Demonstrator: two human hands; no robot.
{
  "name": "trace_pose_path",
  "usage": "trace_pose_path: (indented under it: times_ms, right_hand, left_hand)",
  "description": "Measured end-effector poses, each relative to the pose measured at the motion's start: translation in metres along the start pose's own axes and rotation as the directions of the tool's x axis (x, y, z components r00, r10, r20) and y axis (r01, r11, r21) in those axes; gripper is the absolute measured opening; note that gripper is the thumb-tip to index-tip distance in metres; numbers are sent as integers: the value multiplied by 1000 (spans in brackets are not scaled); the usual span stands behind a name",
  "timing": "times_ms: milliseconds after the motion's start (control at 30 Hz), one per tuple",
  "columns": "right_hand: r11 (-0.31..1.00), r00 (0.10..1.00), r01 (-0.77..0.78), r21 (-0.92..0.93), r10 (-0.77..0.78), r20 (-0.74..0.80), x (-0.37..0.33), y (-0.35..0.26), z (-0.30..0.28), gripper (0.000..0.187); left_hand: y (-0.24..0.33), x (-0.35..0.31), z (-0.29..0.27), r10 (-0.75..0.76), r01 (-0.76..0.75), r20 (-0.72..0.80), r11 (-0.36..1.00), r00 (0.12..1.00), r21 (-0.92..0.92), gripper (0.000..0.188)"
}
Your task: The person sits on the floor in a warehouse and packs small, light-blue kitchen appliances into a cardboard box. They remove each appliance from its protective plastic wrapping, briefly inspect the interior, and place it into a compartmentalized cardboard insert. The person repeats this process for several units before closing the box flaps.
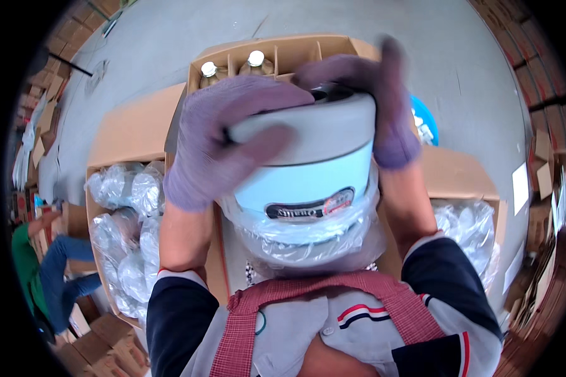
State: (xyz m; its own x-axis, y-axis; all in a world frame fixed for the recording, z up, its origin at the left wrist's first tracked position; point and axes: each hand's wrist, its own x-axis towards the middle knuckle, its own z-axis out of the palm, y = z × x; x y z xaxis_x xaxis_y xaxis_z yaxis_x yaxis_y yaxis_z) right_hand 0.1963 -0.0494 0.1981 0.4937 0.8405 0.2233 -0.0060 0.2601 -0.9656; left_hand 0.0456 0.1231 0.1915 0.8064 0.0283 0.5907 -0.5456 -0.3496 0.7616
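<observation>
Close in front of my chest is a large round light blue container (305, 179) with a grey top part (314, 129) and a dark oval label. Clear plastic film (295, 242) is bunched round its lower part. My left hand (223, 135), in a purple-grey glove, is closed round the left side of the grey top, its thumb slightly blurred. Gloved alike, my right hand (380, 94) wraps the far right side of the top; its upper edge is smeared by motion. A dark opening shows on the top between the hands, partly covered by fingers.
Beyond the container stands a divided carton (295, 53) with white-capped bottles (256, 61). Open cartons flank me, holding plastic-wrapped round items (132, 245). A blue basin (424, 119) sits at right. A person in green (34, 270) works at far left, near stacked cartons.
</observation>
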Motion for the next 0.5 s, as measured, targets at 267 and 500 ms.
trace_pose_path:
  times_ms: [267,500]
  right_hand:
    - [921,935,-351,168,355,12,16,20,-25,98]
    - [976,991,-132,172,135,-5,12,15,-20,95]
  left_hand:
    - [28,17,12,69,-121,120,850,990,513,48]
    - [8,5,19,-27,57,-106,955,994,293,40]
